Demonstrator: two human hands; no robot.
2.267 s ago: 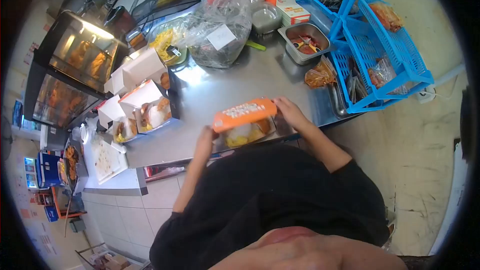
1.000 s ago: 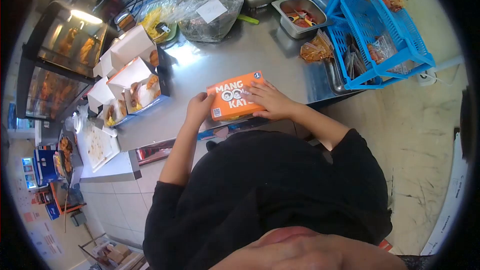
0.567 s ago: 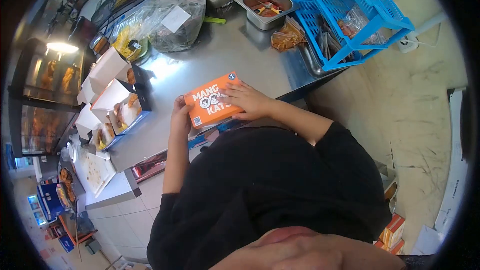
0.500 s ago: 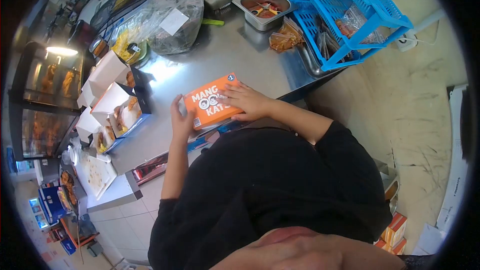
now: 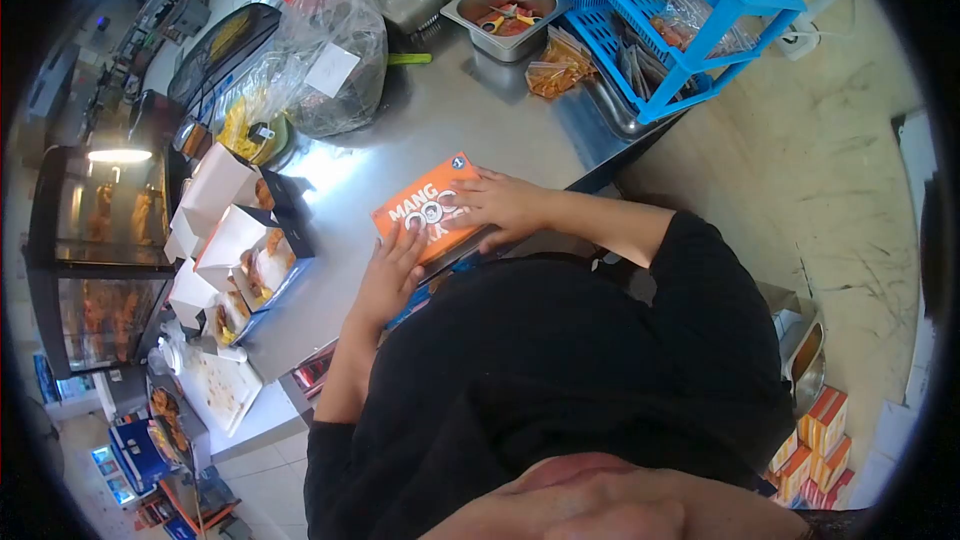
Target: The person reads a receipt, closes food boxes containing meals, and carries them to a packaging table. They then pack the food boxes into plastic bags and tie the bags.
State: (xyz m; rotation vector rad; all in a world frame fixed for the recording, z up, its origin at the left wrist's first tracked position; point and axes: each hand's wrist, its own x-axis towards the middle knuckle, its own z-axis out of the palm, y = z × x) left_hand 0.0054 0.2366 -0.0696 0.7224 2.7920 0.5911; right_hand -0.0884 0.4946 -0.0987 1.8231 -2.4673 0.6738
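Observation:
A closed orange box (image 5: 393, 225) with white lettering lies flat on the steel counter, close to my body. My right hand (image 5: 500, 202) rests on its right part, palm down with fingers stretched out over the lettering. At the box's near left corner, my left hand (image 5: 390, 280) has its fingers spread on the lid. Neither hand grips the box; both touch it from above. What the box contains is hidden. To the left stand open boxes (image 5: 245, 240) holding food and white wrapped portions.
A blue plastic rack (image 5: 690, 55) stands at the back right, beside a steel pan (image 5: 505, 15) with scissors in it. A large clear plastic bag (image 5: 340, 70) sits at the back. Further left are a lit food warmer (image 5: 100, 250) and a white tray (image 5: 225, 380).
My left hand has moved from the box's left side onto its lid. My right hand stays on the box. The camera view has shifted slightly.

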